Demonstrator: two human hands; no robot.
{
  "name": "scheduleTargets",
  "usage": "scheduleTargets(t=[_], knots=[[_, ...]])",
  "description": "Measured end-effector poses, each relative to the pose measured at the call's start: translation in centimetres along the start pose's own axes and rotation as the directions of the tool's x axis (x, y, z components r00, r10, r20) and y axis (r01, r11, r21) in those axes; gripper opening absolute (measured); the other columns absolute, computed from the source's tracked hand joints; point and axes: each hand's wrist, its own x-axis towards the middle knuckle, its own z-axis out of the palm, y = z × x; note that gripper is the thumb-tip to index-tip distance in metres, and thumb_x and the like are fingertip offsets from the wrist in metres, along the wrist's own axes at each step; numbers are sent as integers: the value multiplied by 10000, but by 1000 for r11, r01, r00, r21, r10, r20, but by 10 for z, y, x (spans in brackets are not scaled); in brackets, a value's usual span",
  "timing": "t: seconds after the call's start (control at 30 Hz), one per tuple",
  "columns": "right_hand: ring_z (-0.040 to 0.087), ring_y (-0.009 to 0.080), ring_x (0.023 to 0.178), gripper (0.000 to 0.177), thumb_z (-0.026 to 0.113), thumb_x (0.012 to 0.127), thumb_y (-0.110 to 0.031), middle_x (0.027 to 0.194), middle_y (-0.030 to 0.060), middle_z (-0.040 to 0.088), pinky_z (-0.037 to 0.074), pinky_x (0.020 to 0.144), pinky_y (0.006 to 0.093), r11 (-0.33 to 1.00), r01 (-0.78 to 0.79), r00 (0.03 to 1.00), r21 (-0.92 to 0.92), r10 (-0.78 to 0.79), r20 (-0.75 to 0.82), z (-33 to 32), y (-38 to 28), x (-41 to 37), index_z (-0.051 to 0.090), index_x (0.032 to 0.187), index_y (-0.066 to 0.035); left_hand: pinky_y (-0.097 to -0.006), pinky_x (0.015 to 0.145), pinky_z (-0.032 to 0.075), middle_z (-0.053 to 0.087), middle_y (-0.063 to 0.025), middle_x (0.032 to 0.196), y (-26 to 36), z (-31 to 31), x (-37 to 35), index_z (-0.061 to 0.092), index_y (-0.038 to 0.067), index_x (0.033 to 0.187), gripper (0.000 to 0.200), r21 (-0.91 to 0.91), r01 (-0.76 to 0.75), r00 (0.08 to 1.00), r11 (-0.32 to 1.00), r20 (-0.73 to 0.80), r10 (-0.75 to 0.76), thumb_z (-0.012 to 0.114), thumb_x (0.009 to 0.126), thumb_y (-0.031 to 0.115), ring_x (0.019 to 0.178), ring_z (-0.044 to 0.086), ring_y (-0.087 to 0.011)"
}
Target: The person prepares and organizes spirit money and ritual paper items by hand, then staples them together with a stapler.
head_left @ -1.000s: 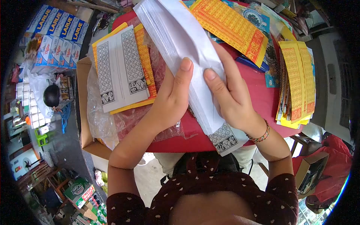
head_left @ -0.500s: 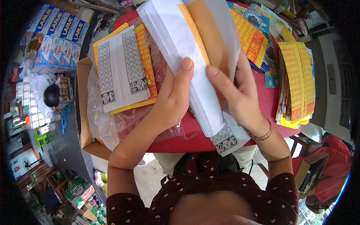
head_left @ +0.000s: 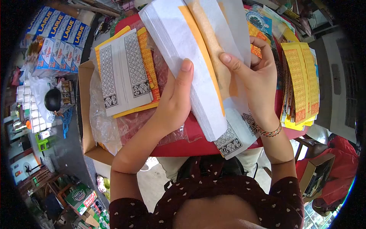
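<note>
A thick stack of thin paper sheets (head_left: 183, 57), white with a yellow band on top, is gripped along its left edge by my left hand (head_left: 177, 93), thumb lying on the upper face. My right hand (head_left: 257, 76), with a braided bracelet at the wrist, pinches a thin white and tan sheet (head_left: 223, 49) between thumb and fingers and lifts it off to the right. Under the stack shows a printed black-and-white sheet (head_left: 230, 143). To the left, a pile of printed white paper (head_left: 124, 72) rests over yellow sheets (head_left: 146, 53).
Everything lies on a red table (head_left: 179, 147). Yellow printed paper bundles (head_left: 301, 82) stand at the right. Clear plastic wrap (head_left: 103, 118) and a cardboard box (head_left: 89, 133) are at the left. Beer cartons (head_left: 57, 26) are stacked farther off.
My right hand has moved right and slightly up, drawing the thin sheet away from the stack and opening a wider gap. My left hand and the stack have stayed nearly in place.
</note>
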Motion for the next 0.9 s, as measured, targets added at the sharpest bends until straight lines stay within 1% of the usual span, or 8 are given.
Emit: scheduleTargets(t=[0.1, 0.2, 0.3, 0.37, 0.5, 0.6, 0.83, 0.9], knots=[[678, 138, 749, 542, 798, 773, -82, 854, 157, 700, 524, 624, 225, 995, 85, 996, 42, -84, -38, 2, 5, 0, 429, 1160, 9, -329, 1023, 379, 441, -165, 1332, 2, 1, -1, 234, -64, 1418, 605, -13, -6, 999, 1000, 31, 7, 310, 1041, 403, 1207, 471, -191], [663, 156, 899, 578, 803, 773, -99, 987, 186, 664, 529, 754, 258, 984, 172, 985, -50, -173, -11, 1, 13, 2, 407, 1181, 6, -324, 1022, 376, 443, -156, 1326, 0, -1, -2, 234, -62, 1418, 597, 20, 18, 1000, 1000, -12, -17, 316, 1041, 394, 1204, 468, -186], [609, 149, 1010, 681, 812, 760, -117, 1176, 181, 577, 497, 854, 277, 920, 363, 928, 149, -371, 30, 1, 10, 0, 373, 1265, 4, -318, 1020, 375, 445, -148, 1318, -1, -4, 0, 239, -61, 1415, 588, 24, 56, 998, 998, -19, -55, 316, 1042, 388, 1199, 466, -180], [373, 257, 1346, 850, 795, 760, -102, 1466, 201, 328, 333, 1086, 401, 850, 502, 828, -161, -419, 373, -7, 3, 0, 268, 1419, -2, -320, 1021, 376, 442, -153, 1326, -3, -3, 2, 236, -60, 1418, 589, -1, 26, 1000, 1000, -3, -26, 316, 1043, 387, 1205, 466, -185], [222, 236, 1433, 966, 771, 791, -152, 1579, 137, 165, 197, 1154, 367, 906, 335, 863, -259, -184, 471, -3, 1, -9, 144, 1512, -10, -332, 1023, 390, 427, -176, 1359, -5, -4, 3, 224, -52, 1430, 591, -28, -13, 999, 1000, 52, 14, 309, 1044, 387, 1230, 471, -210], [200, 226, 1438, 969, 752, 807, -146, 1587, 142, 128, 192, 1155, 359, 945, 287, 863, -155, -185, 470, 1, 9, -10, 106, 1516, -10, -343, 1022, 401, 420, -192, 1374, 0, -2, 2, 220, -51, 1434, 592, -11, 4, 999, 1000, 41, -3, 305, 1044, 386, 1243, 475, -233], [222, 196, 1428, 867, 669, 878, -114, 1587, 117, 152, 211, 1145, 337, 932, 309, 860, -190, -189, 473, 1, 8, -11, 93, 1519, -16, -346, 1028, 391, 403, -194, 1382, -2, -2, 1, 196, -50, 1440, 592, 2, -12, 999, 1000, 46, 11, 307, 1045, 377, 1247, 464, -237], [630, 344, 1084, 818, 616, 909, -107, 1524, 172, 309, 499, 834, 321, 922, 278, 887, -269, -140, 439, 0, 5, -13, 92, 1537, -124, -341, 1045, 356, 383, -184, 1390, -3, -1, 1, 169, -44, 1447, 595, 84, -65, 998, 994, -16, 66, 323, 1046, 367, 1254, 434, -227]])
